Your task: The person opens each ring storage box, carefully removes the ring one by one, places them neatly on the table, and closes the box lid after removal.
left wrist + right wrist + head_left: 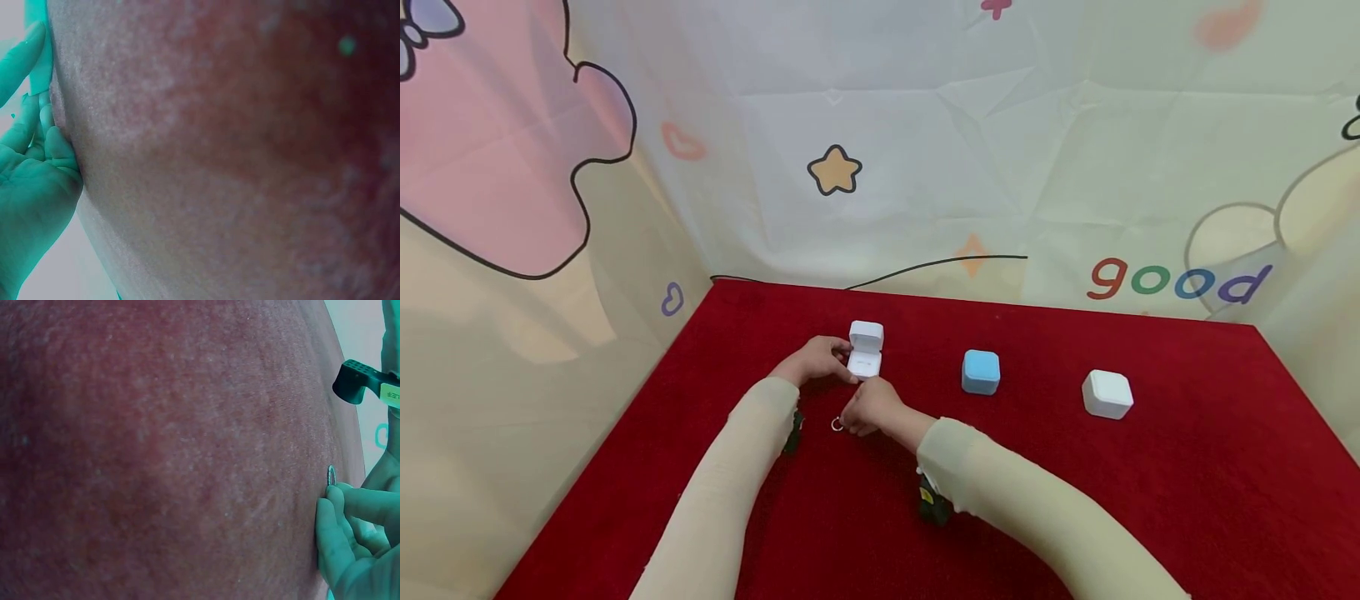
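Observation:
A small white ring box (865,360) stands on the red cloth with its lid raised. My left hand (818,360) grips it from the left; in the left wrist view the thumb of the left hand (34,194) lies against the box wall (40,69). A thin silver ring (837,425) is pinched between thumb and fingertips of my right hand (872,407), just in front of the box. Seen from the right wrist, the ring (331,475) stands up past the fingertips of the right hand (359,537).
Right of the open box sit a closed light blue box (981,372) and, farther right, a closed white box (1107,394). The red cloth (1210,467) covers the table. A printed curtain (925,167) hangs behind and along the sides.

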A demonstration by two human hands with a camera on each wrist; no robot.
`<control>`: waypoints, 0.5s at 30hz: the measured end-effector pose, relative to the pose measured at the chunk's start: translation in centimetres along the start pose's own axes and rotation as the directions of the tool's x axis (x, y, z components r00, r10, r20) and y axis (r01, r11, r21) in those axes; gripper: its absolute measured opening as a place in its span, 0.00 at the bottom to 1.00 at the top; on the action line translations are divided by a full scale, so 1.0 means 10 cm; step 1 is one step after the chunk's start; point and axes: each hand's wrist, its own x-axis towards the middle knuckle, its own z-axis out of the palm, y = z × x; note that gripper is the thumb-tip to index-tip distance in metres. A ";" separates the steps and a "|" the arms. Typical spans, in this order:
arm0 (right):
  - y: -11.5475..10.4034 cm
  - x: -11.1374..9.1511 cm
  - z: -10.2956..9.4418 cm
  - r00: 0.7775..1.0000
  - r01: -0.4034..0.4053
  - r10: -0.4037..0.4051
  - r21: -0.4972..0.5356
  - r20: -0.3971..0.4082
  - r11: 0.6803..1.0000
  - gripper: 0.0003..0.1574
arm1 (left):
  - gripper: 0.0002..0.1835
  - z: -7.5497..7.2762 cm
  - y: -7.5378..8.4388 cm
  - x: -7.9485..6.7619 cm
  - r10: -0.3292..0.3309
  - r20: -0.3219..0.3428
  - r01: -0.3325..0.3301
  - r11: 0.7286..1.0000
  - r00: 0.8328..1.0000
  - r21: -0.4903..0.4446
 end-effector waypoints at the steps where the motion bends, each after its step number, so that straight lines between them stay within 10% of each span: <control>1: 0.02 0.01 0.00 1.000 -0.001 0.001 0.016 0.002 1.000 0.07 | 0.35 0.00 0.00 0.00 0.000 0.000 0.000 1.000 1.000 0.002; 15: 0.09 -0.03 -0.09 0.994 -0.046 0.023 0.228 0.104 0.973 0.13 | 0.36 0.01 0.00 0.01 -0.007 -0.010 0.007 1.000 1.000 0.026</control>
